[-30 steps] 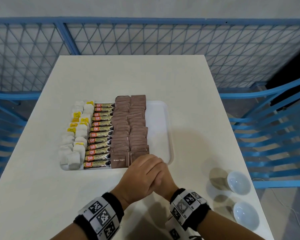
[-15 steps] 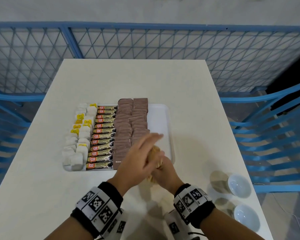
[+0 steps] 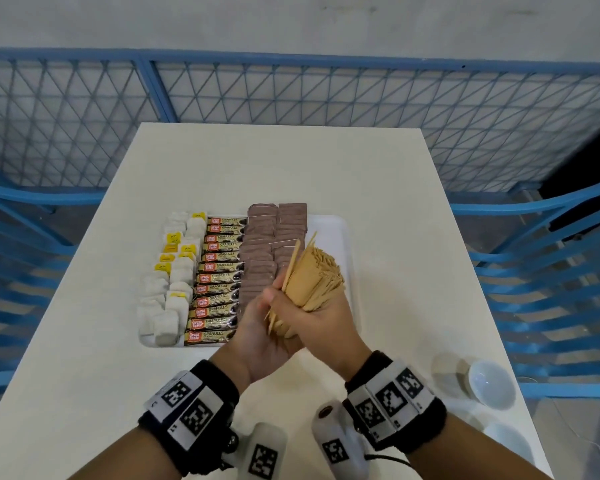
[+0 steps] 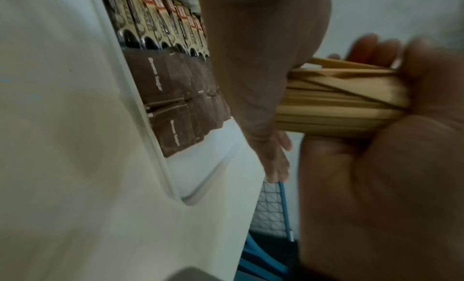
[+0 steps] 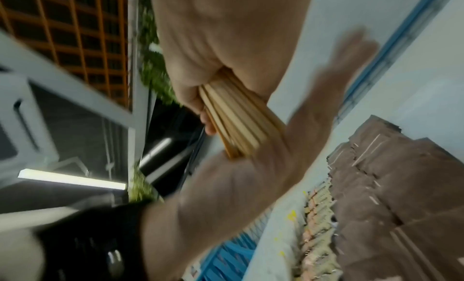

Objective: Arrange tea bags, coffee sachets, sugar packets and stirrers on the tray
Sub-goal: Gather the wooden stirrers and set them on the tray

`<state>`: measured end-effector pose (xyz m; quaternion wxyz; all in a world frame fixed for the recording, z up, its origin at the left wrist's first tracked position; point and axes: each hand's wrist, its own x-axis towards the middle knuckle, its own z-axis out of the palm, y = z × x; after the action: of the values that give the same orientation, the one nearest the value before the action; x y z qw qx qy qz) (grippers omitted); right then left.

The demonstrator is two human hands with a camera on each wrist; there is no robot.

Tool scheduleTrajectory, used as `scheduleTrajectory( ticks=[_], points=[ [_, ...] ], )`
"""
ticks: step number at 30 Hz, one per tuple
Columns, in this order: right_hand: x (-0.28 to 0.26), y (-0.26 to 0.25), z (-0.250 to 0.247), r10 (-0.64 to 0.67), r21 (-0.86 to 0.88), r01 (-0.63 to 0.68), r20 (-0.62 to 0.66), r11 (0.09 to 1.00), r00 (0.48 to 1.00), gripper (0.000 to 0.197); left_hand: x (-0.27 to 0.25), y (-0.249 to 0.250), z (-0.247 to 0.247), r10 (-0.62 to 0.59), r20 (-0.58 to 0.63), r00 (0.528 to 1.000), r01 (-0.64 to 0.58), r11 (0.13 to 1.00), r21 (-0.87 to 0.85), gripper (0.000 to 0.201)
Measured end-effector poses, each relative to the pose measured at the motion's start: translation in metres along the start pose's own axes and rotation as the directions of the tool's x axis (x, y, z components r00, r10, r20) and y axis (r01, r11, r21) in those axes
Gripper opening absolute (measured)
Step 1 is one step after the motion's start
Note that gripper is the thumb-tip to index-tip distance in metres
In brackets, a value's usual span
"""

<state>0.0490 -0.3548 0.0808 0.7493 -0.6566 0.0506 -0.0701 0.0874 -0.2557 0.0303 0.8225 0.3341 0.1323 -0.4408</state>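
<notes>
- The right hand [image 3: 321, 311] has its grip wrapped round the middle of the thick bundle of stirrers [image 3: 314, 277], held over the tray's [image 3: 329, 226] bare right strip.
- The left hand [image 3: 264, 332] cups the bundle's near end; its fingers look fairly straight, though blur leaves me unsure.
- A few sticks [image 3: 296, 259] already splay out from the bundle; any slackening could let them slide free and scatter over the counter [image 3: 257, 161].
- Lowered carelessly, the bundle could knock the brown sugar packets [image 3: 278, 223] out of line, and beyond them the coffee sachets [image 3: 219, 275] and tea bags [image 3: 174, 282].
</notes>
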Motion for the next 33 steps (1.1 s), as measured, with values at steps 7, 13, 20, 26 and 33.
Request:
scheduleTrajectory(
  ticks=[7, 13, 20, 26, 33],
  points=[
    [0.005, 0.011, -0.006, 0.080, -0.013, -0.079, 0.057, 0.997, 0.995, 0.013, 0.001, 0.003, -0.001, 0.100, -0.144, 0.985, -0.057, 0.959, 0.278, 0.045],
    [0.002, 0.034, -0.018, 0.309, -0.207, -0.268, 0.198, 0.941, 0.930, 0.005, -0.005, 0.026, 0.012, 0.284, -0.018, 0.959, -0.218, 0.774, 0.594, 0.053],
    [-0.002, 0.039, -0.015, 0.321, -0.170, -0.283, 0.277, 0.944, 0.906, 0.025, -0.003, 0.010, 0.022, 0.545, 0.117, 0.830, -0.398, 0.432, 0.809, 0.027],
    [0.001, 0.044, -0.023, 0.414, 0.010, -0.438, 0.303, 0.899, 0.858, 0.058, -0.008, 0.017, 0.037, 0.726, 0.113, 0.678, -0.553, 0.402, 0.730, 0.024],
    [0.015, 0.045, -0.023, 0.607, 0.378, -0.691, 0.330, 0.616, 0.722, 0.054, -0.014, 0.027, 0.058, 0.901, 0.167, 0.401, -0.676, 0.168, 0.717, 0.022]
  ],
)
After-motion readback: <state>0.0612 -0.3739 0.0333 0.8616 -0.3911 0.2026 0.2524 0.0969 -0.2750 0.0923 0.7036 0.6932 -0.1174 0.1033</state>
